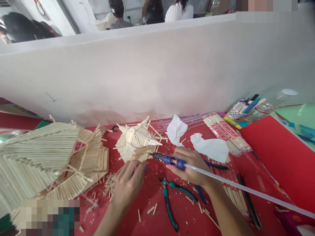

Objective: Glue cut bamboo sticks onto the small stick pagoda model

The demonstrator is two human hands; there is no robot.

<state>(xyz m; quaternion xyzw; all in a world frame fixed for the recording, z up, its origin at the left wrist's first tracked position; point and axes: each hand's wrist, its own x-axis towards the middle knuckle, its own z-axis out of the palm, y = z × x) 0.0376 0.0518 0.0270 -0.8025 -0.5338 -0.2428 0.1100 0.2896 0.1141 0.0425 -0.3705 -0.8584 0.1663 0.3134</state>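
The person's left hand [129,178] reaches up from the bottom of the view with its back uppermost, the fingers bent and their tips at the near edge of a star-shaped stick model [135,137]; the thumb side faces right, and whether the fingertips pinch a stick or only steady the edge cannot be told. The right hand [192,165] comes in from the lower right, forearm slanting, and is wrapped around a blue glue gun [171,160], whose dark nozzle points left at the near right edge of the model. A long translucent glue stick [246,187] runs from the back of the gun, crossing above the right forearm. The model lies on the red tabletop [152,219], between a larger stick structure [41,144] at left and crumpled white tissues [210,148] at right. Farther right, near the wall [147,75], a white cup with a dark pattern [235,113] is packed with pens and markers [249,104], a clear jar [262,111] just beside it. A clear plastic pack with red print [240,146] holds a row of pale sticks [218,123]. Green-handled pliers [166,195] lie spread near both hands.
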